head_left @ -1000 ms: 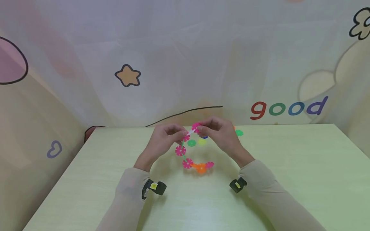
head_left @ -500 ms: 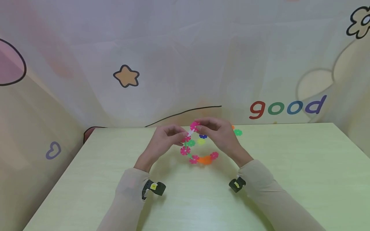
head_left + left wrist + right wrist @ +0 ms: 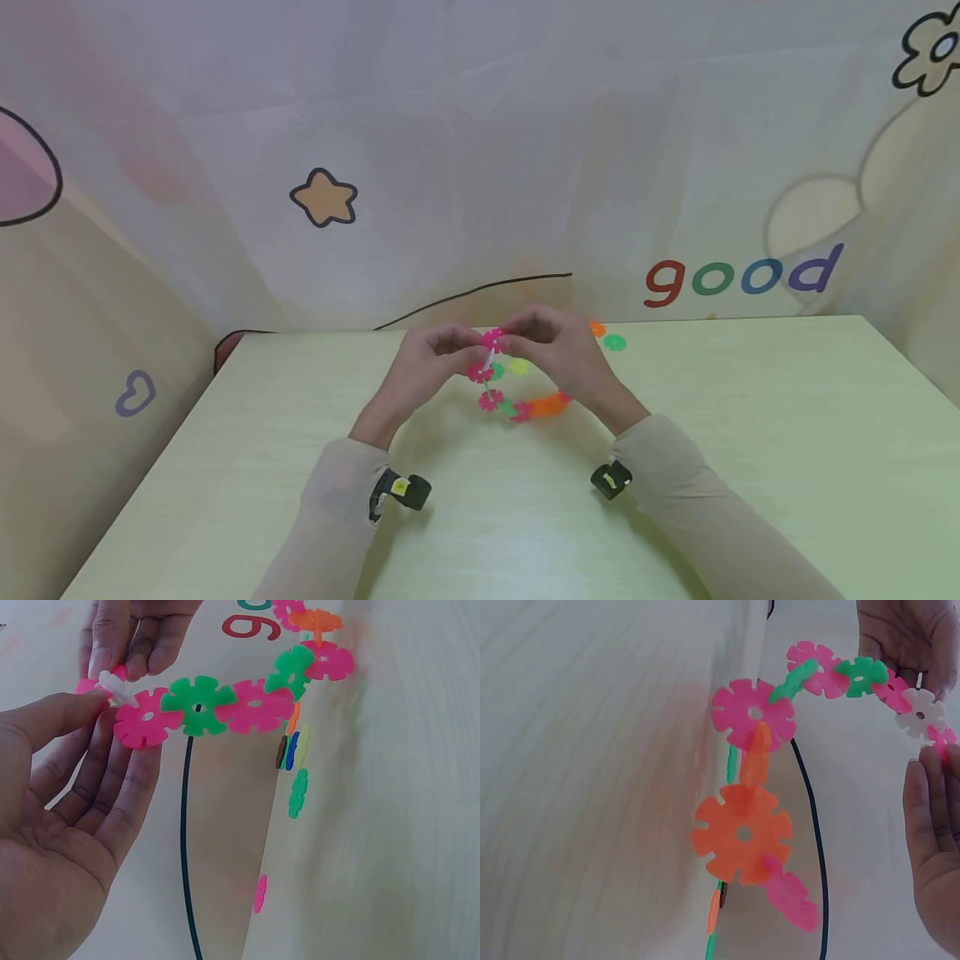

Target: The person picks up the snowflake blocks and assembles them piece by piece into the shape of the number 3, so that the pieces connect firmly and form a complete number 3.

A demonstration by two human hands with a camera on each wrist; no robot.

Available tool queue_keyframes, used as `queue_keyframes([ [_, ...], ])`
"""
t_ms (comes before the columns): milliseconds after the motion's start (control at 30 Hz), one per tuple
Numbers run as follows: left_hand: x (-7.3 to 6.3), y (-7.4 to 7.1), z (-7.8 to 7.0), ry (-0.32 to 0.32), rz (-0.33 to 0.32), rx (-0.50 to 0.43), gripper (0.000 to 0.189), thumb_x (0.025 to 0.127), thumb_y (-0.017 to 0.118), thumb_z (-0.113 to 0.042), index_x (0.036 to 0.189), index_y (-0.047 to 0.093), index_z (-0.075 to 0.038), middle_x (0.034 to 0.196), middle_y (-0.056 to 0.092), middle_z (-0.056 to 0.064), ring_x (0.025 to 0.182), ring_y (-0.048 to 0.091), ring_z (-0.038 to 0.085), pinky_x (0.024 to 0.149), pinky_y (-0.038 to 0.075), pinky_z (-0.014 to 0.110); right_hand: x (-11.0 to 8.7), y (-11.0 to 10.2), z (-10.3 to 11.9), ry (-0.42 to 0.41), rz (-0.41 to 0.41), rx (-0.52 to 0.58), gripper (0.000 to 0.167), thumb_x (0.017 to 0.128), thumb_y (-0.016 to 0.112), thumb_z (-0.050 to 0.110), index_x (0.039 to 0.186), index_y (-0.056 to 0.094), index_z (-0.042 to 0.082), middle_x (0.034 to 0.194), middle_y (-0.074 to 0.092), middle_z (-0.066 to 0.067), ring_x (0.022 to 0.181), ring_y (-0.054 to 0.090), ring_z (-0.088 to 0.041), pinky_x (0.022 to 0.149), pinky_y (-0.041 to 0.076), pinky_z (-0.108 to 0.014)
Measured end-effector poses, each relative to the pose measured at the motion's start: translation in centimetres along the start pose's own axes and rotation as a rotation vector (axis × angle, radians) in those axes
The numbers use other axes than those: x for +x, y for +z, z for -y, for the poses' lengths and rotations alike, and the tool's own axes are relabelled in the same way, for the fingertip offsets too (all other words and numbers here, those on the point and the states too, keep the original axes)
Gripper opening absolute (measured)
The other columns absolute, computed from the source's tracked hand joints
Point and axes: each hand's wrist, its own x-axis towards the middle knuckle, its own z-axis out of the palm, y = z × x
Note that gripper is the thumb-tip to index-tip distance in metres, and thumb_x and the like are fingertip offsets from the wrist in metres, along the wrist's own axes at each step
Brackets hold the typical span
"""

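— Bench point(image 3: 750, 467) as the base; how do the hands stand over it?

— Left hand point(image 3: 427, 367) and right hand point(image 3: 566, 350) are raised, close together. On each, thumb and fingers are drawn in to a pinch, holding the upper end of the chain point(image 3: 262, 716).

— Rest of the chain?

— Hangs in a curve below the hands, seemingly off the bench; the orange disc point(image 3: 727, 832) sits next to last at the free end. Advise letting it hang quietly: a swing could twist the working end.

— And at that end?

— Right hand pinches the pink end disc point(image 3: 492, 340); left pinches beside the white disc point(image 3: 922, 701), exact contact unclear. Probable step: seating these two discs. Best done crosswise, fingertips near the join, pushing straight, then tugging lightly. Whether fully seated, cannot tell.
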Motion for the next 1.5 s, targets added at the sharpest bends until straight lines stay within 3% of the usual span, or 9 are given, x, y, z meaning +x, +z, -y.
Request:
queue_keyframes([
  [200, -0.1, 0.0, -0.1, 0.002, -0.013, -0.003, 0.018, 0.101, 0.075, -0.018, 0.116, 0.078, -0.008, 0.107, 0.076, 0.005, 0.095, 0.073, 0.025, 0.093, 0.059, 0.043, 0.1, 0.1, -0.1, 0.010, -0.001, -0.006, 0.019, 0.096, 0.082, 0.014, 0.112, 0.076, 0.006, 0.103, 0.077, -0.006, 0.099, 0.075, -0.031, 0.089, 0.061, -0.036],
  [433, 0.0, 0.1, -0.1, 0.008, -0.030, -0.010, 0.017, 0.102, 0.073, -0.017, 0.114, 0.079, -0.007, 0.105, 0.076, 0.005, 0.094, 0.072, 0.026, 0.090, 0.059, 0.042, 0.1, 0.2, -0.2, 0.003, 0.011, 0.023, 0.020, 0.095, 0.082, 0.013, 0.113, 0.076, 0.006, 0.103, 0.077, -0.007, 0.098, 0.076, -0.031, 0.092, 0.061, -0.048],
  [667, -0.1, -0.1, -0.1, -0.004, -0.048, -0.017, 0.020, 0.103, 0.073, -0.020, 0.117, 0.078, -0.007, 0.107, 0.075, 0.006, 0.094, 0.072, 0.026, 0.087, 0.060, 0.038, 0.2, -0.6, 0.1, 0.034, 0.029, -0.041, 0.024, 0.099, 0.079, 0.021, 0.118, 0.074, 0.008, 0.108, 0.077, -0.004, 0.101, 0.076, -0.025, 0.092, 0.062, -0.042],
  [967, 0.0, -1.3, 0.0, -0.037, -0.104, -0.006, 0.021, 0.102, 0.073, -0.022, 0.115, 0.077, -0.006, 0.105, 0.075, 0.006, 0.093, 0.070, 0.026, 0.087, 0.059, 0.036, 2.8, -3.1, -0.9, 0.113, 0.025, -0.122, 0.025, 0.103, 0.074, 0.019, 0.123, 0.072, 0.004, 0.107, 0.077, -0.012, 0.102, 0.074, -0.035, 0.098, 0.058, -0.051],
  [1100, -0.1, -1.7, 0.2, -0.041, -0.124, -0.004, 0.022, 0.102, 0.074, -0.024, 0.115, 0.077, -0.007, 0.104, 0.075, 0.006, 0.093, 0.070, 0.025, 0.086, 0.059, 0.036, 4.4, -3.3, -2.2, 0.149, 0.083, -0.183, 0.029, 0.104, 0.072, 0.015, 0.128, 0.070, -0.001, 0.112, 0.075, -0.018, 0.104, 0.072, -0.043, 0.099, 0.057, -0.055],
  [1267, -0.1, -2.1, 0.3, -0.028, -0.134, 0.001, 0.025, 0.102, 0.075, -0.028, 0.113, 0.077, -0.007, 0.102, 0.074, 0.006, 0.092, 0.069, 0.026, 0.087, 0.058, 0.038, 6.1, -3.8, -4.2, 0.193, 0.130, -0.355, 0.027, 0.104, 0.070, 0.010, 0.127, 0.070, -0.003, 0.119, 0.073, -0.019, 0.110, 0.071, -0.039, 0.102, 0.057, -0.050],
  [1500, -0.1, -2.2, 0.1, -0.068, -0.142, 0.009, 0.026, 0.101, 0.076, -0.032, 0.116, 0.077, -0.010, 0.105, 0.075, 0.005, 0.094, 0.069, 0.026, 0.086, 0.059, 0.037, 7.3, -5.6, -6.8, 0.159, 0.154, -0.607, 0.022, 0.103, 0.066, 0.001, 0.121, 0.072, -0.009, 0.121, 0.071, -0.025, 0.114, 0.065, -0.042, 0.105, 0.053, -0.053],
])
